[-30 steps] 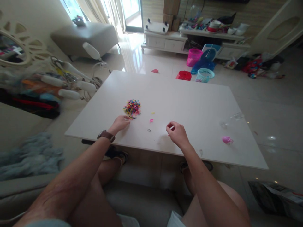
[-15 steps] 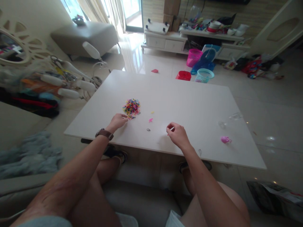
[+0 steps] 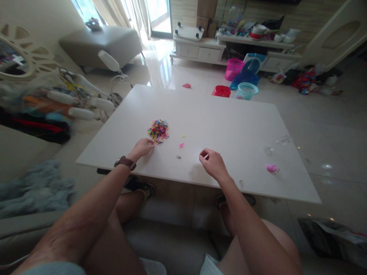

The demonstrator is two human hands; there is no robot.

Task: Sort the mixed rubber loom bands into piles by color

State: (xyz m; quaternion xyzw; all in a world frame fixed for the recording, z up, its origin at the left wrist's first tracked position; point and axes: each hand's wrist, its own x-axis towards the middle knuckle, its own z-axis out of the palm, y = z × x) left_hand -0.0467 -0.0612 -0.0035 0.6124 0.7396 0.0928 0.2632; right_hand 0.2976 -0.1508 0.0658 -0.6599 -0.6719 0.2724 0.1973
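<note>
Beside the near edge of a heap of tiny multicoloured loop-like pieces (image 3: 158,130), my left hand (image 3: 144,148) rests on the white table (image 3: 223,126) with its fingertips closed together. Any small piece in that pinch is too small to make out. My right hand (image 3: 213,162) is curled near the table's front, thumb and forefinger nearly meeting; what they hold, if anything, is hidden. Between the hands lie a dark small loop (image 3: 179,157), a pink piece (image 3: 181,145) and a yellow piece (image 3: 184,136).
A pink-purple rounded object (image 3: 272,168) and clear plastic pieces (image 3: 284,139) lie at the table's right. A small clear piece (image 3: 241,183) is near the front edge. Beyond the table stand a red stool-like item (image 3: 222,91) and a light blue basket (image 3: 247,91). A white lamp (image 3: 82,113) is at left.
A bit of orange-red seen under my right fingertips before no longer shows. Both hands stay nearly in place; the whole view has shifted slightly.
</note>
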